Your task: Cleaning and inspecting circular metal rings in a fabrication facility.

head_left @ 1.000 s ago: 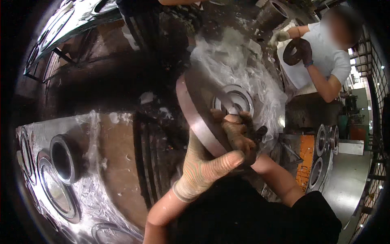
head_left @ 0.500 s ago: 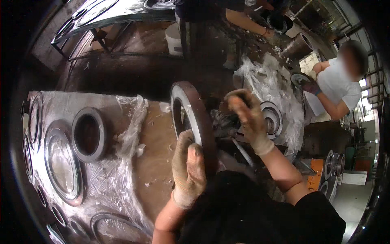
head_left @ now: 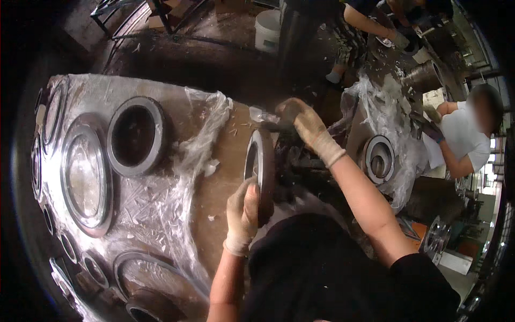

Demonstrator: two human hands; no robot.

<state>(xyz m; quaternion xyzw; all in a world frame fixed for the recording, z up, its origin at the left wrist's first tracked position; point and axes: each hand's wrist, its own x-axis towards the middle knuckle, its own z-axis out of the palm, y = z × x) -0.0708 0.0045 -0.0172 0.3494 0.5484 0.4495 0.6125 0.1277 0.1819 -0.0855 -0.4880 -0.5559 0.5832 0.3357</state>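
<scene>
In a pale work glove, my left hand (head_left: 242,214) holds the near lower edge of a thick dark ring (head_left: 265,177) with a grey face. The ring stands on edge, tilted, over the brown bare part of the table. Beyond it my gloved right hand (head_left: 301,122) is closed, its fingers curled toward a dark, blurred shape near the table's far corner. What those fingers hold cannot be made out. Near them lies a scrap of clear plastic (head_left: 263,115). Left of the ring, crumpled plastic film (head_left: 201,142) covers the table.
A dark thick ring (head_left: 155,115) and a wide flat ring (head_left: 107,196) lie on the table's left part, with several smaller rings near its edge. Right, another ring (head_left: 389,166) sits on film. A white bucket (head_left: 267,32) stands beyond. Co-workers handle parts at far right.
My right hand has moved left and curled its fingers, which were spread. The ring has turned more edge-on, my left hand still on it. The view has shifted.
</scene>
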